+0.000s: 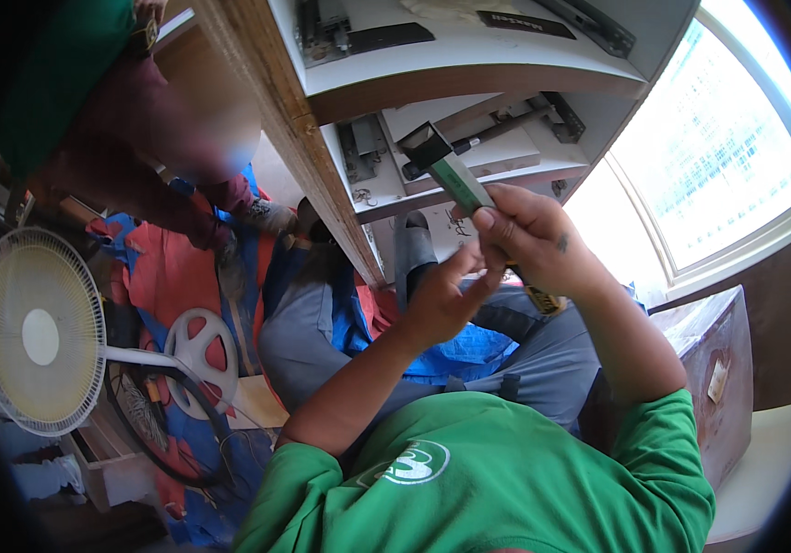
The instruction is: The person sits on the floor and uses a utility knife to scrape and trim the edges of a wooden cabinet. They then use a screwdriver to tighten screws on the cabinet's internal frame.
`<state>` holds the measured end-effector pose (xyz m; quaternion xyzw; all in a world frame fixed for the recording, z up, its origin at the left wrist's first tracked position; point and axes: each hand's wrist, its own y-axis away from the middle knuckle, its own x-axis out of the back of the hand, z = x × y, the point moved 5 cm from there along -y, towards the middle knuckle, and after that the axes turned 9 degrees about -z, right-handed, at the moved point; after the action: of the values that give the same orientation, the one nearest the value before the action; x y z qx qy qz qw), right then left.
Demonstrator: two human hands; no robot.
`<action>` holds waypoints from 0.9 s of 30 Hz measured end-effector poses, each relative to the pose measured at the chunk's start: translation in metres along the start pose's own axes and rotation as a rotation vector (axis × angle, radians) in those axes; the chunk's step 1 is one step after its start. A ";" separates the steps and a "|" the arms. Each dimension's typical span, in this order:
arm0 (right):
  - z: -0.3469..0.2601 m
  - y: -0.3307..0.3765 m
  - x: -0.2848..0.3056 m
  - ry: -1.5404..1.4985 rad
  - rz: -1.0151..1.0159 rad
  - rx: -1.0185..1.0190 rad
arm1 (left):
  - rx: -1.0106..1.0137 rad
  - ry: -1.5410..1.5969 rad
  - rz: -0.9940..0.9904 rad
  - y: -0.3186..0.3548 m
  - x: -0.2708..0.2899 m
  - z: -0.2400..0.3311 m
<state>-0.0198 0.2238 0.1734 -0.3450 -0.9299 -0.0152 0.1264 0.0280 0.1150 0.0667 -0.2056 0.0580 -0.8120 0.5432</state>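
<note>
My right hand (534, 235) is closed around a narrow, green rectangular bar (460, 180) with a dark, boxy end; its exact kind is unclear. The bar tilts up and left, its dark end in front of the lower shelf. A yellow-and-black handle-like piece (545, 300) sticks out below the same hand, mostly hidden by it. My left hand (446, 300) is just left of the right one, thumb and index finger apart, with nothing visible in it. Its fingertips come close to the underside of the right hand.
Ahead, a white cabinet (469, 78) with wooden edges holds metal drawer slides (589, 23) and a dark-handled tool (529, 120). A fan (41, 336) and white wheel-shaped part (202, 355) are at left, over a red-and-blue tarp (170, 276). Another person (114, 138) is at upper left. A box (709, 369) sits right.
</note>
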 end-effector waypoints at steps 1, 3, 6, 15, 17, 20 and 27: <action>0.000 0.000 0.002 0.095 0.040 -0.098 | 0.184 0.173 0.100 0.003 0.008 -0.009; -0.005 -0.002 0.004 0.356 0.144 -0.185 | 0.037 0.355 0.299 0.005 0.029 -0.001; -0.007 -0.014 -0.015 0.384 0.044 -0.081 | -0.068 0.463 0.439 0.003 0.050 0.010; 0.024 -0.045 -0.066 -0.608 0.087 -0.135 | 0.112 0.189 0.474 -0.003 0.105 0.031; 0.034 -0.048 -0.074 -0.832 0.078 -0.193 | 0.202 0.151 0.394 0.003 0.112 0.037; 0.043 -0.055 -0.084 -1.090 -0.032 -0.154 | 0.342 -0.077 0.270 0.005 0.122 0.051; 0.030 -0.088 -0.095 -1.422 0.067 0.021 | -0.734 -1.378 0.440 -0.032 0.165 0.182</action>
<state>-0.0143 0.0994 0.1259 -0.2986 -0.7760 0.2264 -0.5073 0.0191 0.0015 0.2867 -0.8085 0.0125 -0.3067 0.5022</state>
